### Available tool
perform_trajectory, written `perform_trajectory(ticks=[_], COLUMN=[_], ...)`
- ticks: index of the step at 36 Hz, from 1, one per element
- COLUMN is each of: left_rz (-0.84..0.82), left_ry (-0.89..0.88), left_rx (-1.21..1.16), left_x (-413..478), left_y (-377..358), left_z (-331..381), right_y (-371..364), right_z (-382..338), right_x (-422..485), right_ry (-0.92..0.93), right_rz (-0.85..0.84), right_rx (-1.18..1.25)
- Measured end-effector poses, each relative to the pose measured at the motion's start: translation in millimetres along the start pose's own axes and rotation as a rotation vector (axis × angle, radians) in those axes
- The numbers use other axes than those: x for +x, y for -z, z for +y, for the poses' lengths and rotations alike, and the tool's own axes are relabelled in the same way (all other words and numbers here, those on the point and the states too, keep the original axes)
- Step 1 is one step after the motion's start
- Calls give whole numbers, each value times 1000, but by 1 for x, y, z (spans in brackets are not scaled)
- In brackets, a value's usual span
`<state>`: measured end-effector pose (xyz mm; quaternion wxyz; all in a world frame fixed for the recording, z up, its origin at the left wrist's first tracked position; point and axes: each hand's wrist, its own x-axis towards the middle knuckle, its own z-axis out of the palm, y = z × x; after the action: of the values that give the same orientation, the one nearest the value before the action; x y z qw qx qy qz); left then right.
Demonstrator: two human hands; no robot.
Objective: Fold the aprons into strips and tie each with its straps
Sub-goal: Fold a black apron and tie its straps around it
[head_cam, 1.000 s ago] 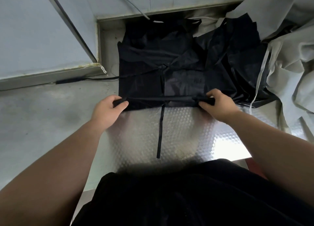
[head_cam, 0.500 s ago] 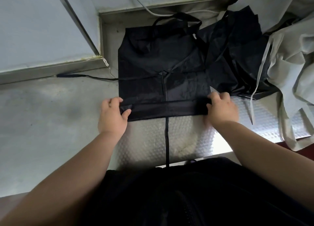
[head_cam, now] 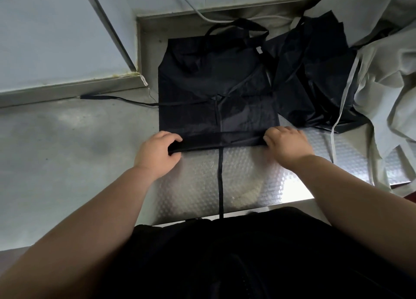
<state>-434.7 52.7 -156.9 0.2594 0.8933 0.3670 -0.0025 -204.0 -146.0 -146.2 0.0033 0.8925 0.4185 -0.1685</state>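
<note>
Folding in progress. Item: black apron (head_cam: 216, 78), lying flat on the bench (head_cam: 67, 163), bib and neck loop (head_cam: 238, 27) at the far end, hem end nearest the person.

Step in hand, as judged: the strip-folding of this apron, at an early stage. Only a narrow folded band (head_cam: 220, 141) is turned up along the near edge, and the rest of the panel lies unfolded beyond it.

Left hand (head_cam: 155, 154): grip clenched on the left end of the band, thumb at the front edge, fingers on top.

Right hand (head_cam: 287, 147): fingers curled over the right end, grasping it likewise as far as can be seen.

Next move, as judged: roll the band a further turn away from the person, both ends level, so the strip comes out even in width. The tying comes later.

Straps: one near strap (head_cam: 220, 181) runs from under the band toward the person and past the bench edge; a side strap (head_cam: 117, 99) lies out to the left — both want keeping free of the folds.

Fabric: thin, dark, faintly glossy, creased — likely slippery.

Adjacent: a crumpled dark heap (head_cam: 319, 73), probably further aprons, just to the right; grey cloth (head_cam: 387, 85) beyond it.
</note>
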Motion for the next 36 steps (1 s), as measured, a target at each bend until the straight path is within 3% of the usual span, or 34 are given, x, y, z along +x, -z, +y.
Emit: perform_trajectory(ticks=[4, 9, 14, 17, 23, 30, 33, 36], left_rz=[-4, 18, 58, 102, 207, 287, 302, 231], left_ry=[176, 313, 442, 477, 449, 381, 186, 7], left_rx=[-241, -453, -579, -516, -248, -191, 0, 163], left_x=[2, 9, 21, 25, 27, 26, 23, 21], left_y=[11, 17, 13, 10, 2, -2, -2, -4], left_z=[1, -6, -14, -13, -7, -10, -12, -16], right_y=[8, 17, 18, 15, 13, 8, 5, 2], right_z=[-2, 2, -1, -2, -5, -8, -16, -18], right_x=[2, 7, 18, 23, 33, 37, 32, 28], right_ry=[-17, -183, -359, -449, -458, -412, -359, -152], right_rz=[46, -98, 8, 65, 17, -12, 77, 118], right_rx=[152, 573, 773, 819, 796, 546, 336, 34])
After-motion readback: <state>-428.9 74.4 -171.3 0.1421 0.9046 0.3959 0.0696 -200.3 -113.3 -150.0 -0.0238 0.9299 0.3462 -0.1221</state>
